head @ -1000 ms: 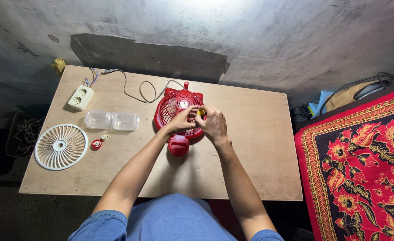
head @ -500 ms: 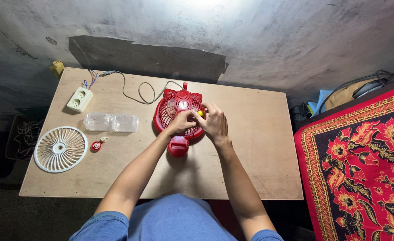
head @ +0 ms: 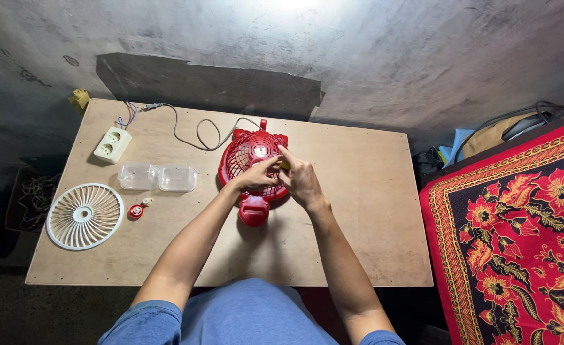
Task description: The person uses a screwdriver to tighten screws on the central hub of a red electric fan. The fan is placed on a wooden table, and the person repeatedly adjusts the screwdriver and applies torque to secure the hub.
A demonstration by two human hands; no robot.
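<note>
Hidden: the two hands meet over the lower right of the red fan [head: 251, 167], so the grille under them and the fingertips' contact are covered. A small yellow-green thing [head: 285, 165] peeks out between the fingers of the right hand [head: 302, 182]; too little shows to say what it is. The left hand [head: 256, 176] is curled on the grille, fingers pinched toward the hub; whether it grips anything is hard to tell. The right hand is closed around the yellow-green thing. The person's blue clothing is cut off by the bottom edge.

Against the earlier views: both hands stay at the same spot on the fan, with only slight finger shifts; the fan and the other items have not moved.

The fan: small, red, lying flat near the middle of the table [head: 358, 255], round wire-like grille up, pale hub at its centre, red base [head: 254, 211] pointing toward the person. A cord [head: 199, 134] runs from it to the back left.

Left of it lie two clear plastic boxes [head: 157, 177], a white socket strip [head: 112, 144], a white round fan guard [head: 85, 216] and a small red cap [head: 135, 211]. A red patterned cloth [head: 518, 243] lies right of the table.
</note>
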